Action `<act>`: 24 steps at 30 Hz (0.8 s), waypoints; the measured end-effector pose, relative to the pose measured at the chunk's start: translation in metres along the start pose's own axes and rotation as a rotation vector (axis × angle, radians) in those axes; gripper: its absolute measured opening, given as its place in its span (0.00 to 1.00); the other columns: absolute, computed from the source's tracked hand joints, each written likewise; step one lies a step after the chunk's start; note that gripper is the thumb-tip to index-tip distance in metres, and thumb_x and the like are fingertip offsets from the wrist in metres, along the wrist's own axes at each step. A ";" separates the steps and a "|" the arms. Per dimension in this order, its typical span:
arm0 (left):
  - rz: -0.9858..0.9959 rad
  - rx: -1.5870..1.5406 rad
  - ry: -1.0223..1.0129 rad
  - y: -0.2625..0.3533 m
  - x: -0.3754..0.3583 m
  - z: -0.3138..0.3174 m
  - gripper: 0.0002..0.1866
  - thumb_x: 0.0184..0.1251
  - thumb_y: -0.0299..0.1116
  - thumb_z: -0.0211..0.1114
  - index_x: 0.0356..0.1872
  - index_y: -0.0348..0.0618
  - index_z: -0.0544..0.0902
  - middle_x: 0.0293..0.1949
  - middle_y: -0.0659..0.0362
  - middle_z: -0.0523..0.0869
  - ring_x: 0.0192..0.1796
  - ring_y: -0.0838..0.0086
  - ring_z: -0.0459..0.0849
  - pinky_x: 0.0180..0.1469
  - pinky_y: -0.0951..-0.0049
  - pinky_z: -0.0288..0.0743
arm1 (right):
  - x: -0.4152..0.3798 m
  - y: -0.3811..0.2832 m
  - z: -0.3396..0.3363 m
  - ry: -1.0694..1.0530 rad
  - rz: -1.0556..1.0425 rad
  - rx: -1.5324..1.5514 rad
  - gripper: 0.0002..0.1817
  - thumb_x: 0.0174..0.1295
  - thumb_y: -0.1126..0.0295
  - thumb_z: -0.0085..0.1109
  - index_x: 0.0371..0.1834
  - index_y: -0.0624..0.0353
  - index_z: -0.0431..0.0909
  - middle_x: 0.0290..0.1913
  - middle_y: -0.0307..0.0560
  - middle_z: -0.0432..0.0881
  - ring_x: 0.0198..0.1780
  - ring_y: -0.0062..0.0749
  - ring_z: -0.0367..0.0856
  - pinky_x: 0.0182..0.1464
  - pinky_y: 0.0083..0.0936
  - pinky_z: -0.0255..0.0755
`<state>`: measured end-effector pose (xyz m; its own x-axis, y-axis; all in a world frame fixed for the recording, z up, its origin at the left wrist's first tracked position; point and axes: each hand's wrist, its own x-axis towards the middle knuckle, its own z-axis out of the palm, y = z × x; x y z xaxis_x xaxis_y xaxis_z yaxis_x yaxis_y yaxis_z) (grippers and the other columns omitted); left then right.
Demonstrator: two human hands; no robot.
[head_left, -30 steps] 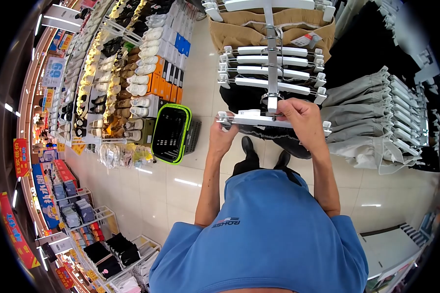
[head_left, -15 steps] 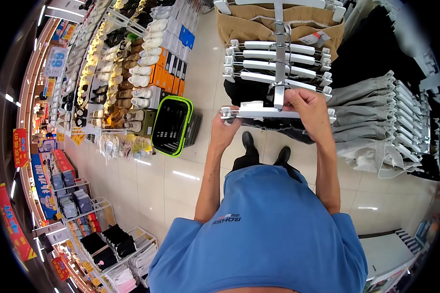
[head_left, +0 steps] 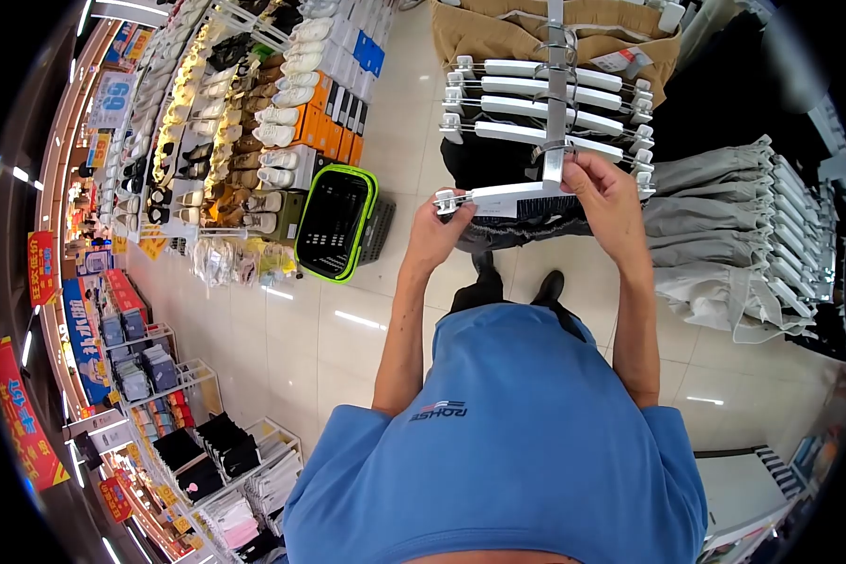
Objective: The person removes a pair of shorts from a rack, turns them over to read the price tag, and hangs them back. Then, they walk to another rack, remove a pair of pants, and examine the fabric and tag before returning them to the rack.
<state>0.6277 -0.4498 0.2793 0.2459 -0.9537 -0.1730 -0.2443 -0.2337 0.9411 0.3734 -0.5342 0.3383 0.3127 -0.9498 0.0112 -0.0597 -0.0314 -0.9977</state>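
A white clip hanger [head_left: 509,193] carrying dark trousers [head_left: 526,226] is at the front end of a metal display rail [head_left: 556,94]. My left hand [head_left: 434,232] is closed around the clip at the hanger's left end. Close beside the rail tip, my right hand [head_left: 609,202] pinches the hanger near its middle; its fingers partly hide the hook and the hanger's right side. Behind it on the same rail hang several more white hangers [head_left: 550,108] with black garments. Farther back are tan trousers [head_left: 489,39] with a tag.
Grey trousers [head_left: 710,211] on white hangers hang at my right. On the floor at my left stands a black shopping basket [head_left: 334,226] with a bright green rim. Beyond it are shoe shelves [head_left: 277,132] and orange boxes. A white counter [head_left: 738,493] is at lower right.
The front hanger now slants, its left end lower and its right part higher. My left hand has shifted slightly, its thumb now across the clip. The whole view has turned a little.
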 end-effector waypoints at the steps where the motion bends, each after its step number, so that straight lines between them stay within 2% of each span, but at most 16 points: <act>1: 0.014 -0.009 0.011 0.000 0.001 0.000 0.13 0.68 0.34 0.71 0.48 0.37 0.83 0.34 0.64 0.84 0.36 0.83 0.78 0.39 0.80 0.73 | -0.004 -0.001 0.002 0.020 -0.004 0.002 0.14 0.72 0.65 0.61 0.48 0.67 0.83 0.39 0.38 0.85 0.42 0.18 0.80 0.48 0.18 0.74; 11: 0.030 -0.041 0.020 -0.006 0.003 0.001 0.10 0.69 0.31 0.69 0.45 0.37 0.83 0.32 0.66 0.84 0.35 0.85 0.78 0.40 0.80 0.74 | -0.021 -0.005 0.012 0.119 -0.013 -0.055 0.11 0.71 0.70 0.60 0.52 0.63 0.82 0.43 0.42 0.87 0.45 0.23 0.85 0.51 0.21 0.77; 14: 0.051 -0.043 0.003 -0.012 0.008 0.000 0.11 0.69 0.31 0.70 0.46 0.37 0.83 0.32 0.66 0.84 0.35 0.85 0.78 0.39 0.80 0.74 | -0.021 -0.001 0.012 0.125 -0.052 -0.067 0.11 0.72 0.69 0.59 0.52 0.63 0.82 0.43 0.42 0.87 0.42 0.22 0.84 0.48 0.21 0.76; 20: 0.058 0.009 -0.010 -0.004 0.010 -0.003 0.11 0.69 0.33 0.69 0.47 0.37 0.83 0.33 0.65 0.84 0.36 0.84 0.77 0.40 0.79 0.73 | -0.019 0.003 0.012 0.144 -0.086 -0.168 0.12 0.74 0.65 0.57 0.52 0.59 0.83 0.36 0.37 0.83 0.31 0.19 0.72 0.36 0.19 0.69; 24: 0.046 0.035 -0.006 -0.004 0.013 -0.004 0.12 0.70 0.34 0.69 0.47 0.38 0.83 0.35 0.64 0.84 0.38 0.83 0.77 0.42 0.79 0.73 | -0.019 0.004 0.013 0.151 -0.088 -0.134 0.12 0.74 0.64 0.57 0.52 0.59 0.84 0.33 0.36 0.81 0.30 0.17 0.69 0.35 0.18 0.67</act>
<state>0.6357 -0.4604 0.2745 0.2277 -0.9647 -0.1320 -0.2877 -0.1961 0.9374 0.3801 -0.5125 0.3334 0.1778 -0.9770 0.1173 -0.1674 -0.1475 -0.9748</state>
